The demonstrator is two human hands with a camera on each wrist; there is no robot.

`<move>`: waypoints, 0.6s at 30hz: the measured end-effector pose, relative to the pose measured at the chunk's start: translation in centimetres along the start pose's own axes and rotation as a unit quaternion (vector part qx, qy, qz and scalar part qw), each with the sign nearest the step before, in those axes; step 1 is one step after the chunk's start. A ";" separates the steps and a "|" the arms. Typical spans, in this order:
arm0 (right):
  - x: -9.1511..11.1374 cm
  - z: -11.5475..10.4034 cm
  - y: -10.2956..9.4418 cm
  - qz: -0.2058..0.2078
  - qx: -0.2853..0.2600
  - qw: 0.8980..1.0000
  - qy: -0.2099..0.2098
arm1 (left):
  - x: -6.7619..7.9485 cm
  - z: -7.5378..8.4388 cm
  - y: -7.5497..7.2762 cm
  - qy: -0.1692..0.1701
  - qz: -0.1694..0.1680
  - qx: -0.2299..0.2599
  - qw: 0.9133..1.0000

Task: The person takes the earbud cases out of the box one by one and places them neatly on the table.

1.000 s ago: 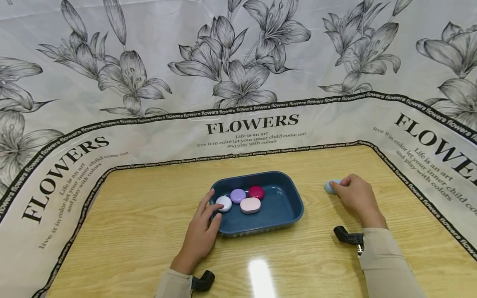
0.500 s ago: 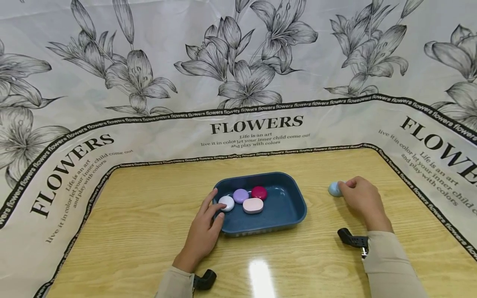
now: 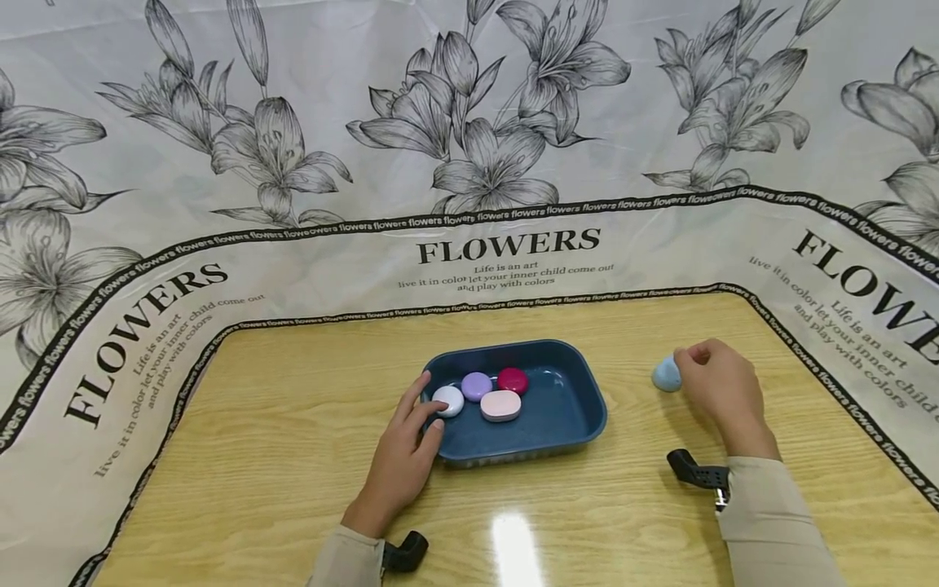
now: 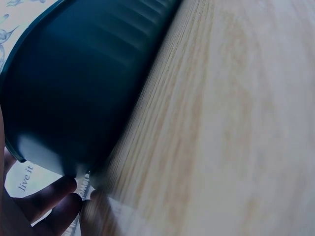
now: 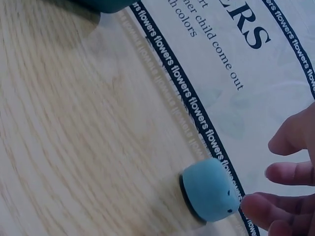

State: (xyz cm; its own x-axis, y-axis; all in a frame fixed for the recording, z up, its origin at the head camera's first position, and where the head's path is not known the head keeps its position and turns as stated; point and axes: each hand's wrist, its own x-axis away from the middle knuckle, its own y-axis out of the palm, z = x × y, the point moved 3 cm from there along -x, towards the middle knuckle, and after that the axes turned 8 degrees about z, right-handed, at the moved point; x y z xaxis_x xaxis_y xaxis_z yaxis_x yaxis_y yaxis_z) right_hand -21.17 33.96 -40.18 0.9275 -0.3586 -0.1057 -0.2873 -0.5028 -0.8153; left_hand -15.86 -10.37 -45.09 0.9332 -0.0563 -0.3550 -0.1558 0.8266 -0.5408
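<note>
In the head view my left hand (image 3: 402, 444) holds the left end of a dark blue tray (image 3: 565, 432). One finger reaches over the rim to a small white round piece (image 3: 449, 400); other fingertips show outside the wall in the left wrist view. Beside the white piece in the tray lie a lilac round piece (image 3: 477, 386), a crimson one (image 3: 513, 380) and a pale pink oval one (image 3: 501, 406). My right hand (image 3: 722, 391) is right beside a light blue domed piece (image 5: 209, 189) with a black base and dark dots, standing on the table. Its fingers are spread apart, not around the piece.
The pale wooden table (image 3: 293, 424) extends around the tray. A white flower-printed cloth (image 3: 499, 277) with black lettering borders it at the back and both sides. Black wrist cameras (image 3: 406, 553) sit by both sleeves.
My right hand's fingers have loosened from the light blue piece, and the hand has drawn slightly right, showing more of it. The view has shifted slightly; my left hand stays at the tray.
</note>
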 end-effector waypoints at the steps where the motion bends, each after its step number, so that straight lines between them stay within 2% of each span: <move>1: 0.0 -0.2 -0.1 0.008 -0.003 1.000 -0.004 | 0.0 0.0 0.0 0.000 0.000 0.000 1.000; 5: 0.1 -1.5 -0.2 0.031 -0.020 0.999 -0.024 | -0.2 0.0 0.1 -0.002 0.000 -0.005 1.000; 8: 0.5 -2.5 0.1 0.030 -0.037 0.998 -0.039 | 0.0 0.0 0.1 -0.007 -0.001 -0.006 1.000; 15: 0.7 -4.7 1.1 0.007 -0.069 0.995 -0.070 | 0.1 0.1 0.3 -0.013 -0.003 -0.009 1.000; 18: 0.7 -5.7 1.6 -0.018 -0.091 0.992 -0.087 | 0.1 0.0 0.3 -0.009 -0.002 -0.010 1.000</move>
State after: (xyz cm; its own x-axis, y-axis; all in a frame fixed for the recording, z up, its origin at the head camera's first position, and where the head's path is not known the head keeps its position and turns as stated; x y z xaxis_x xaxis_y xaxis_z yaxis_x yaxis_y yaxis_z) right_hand -22.30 28.42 -38.35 0.9608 -0.2043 -0.1876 -0.2765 -0.6525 -0.7055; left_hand -15.85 -10.13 -45.28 0.9396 -0.0491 -0.3389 -0.1582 0.8153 -0.5569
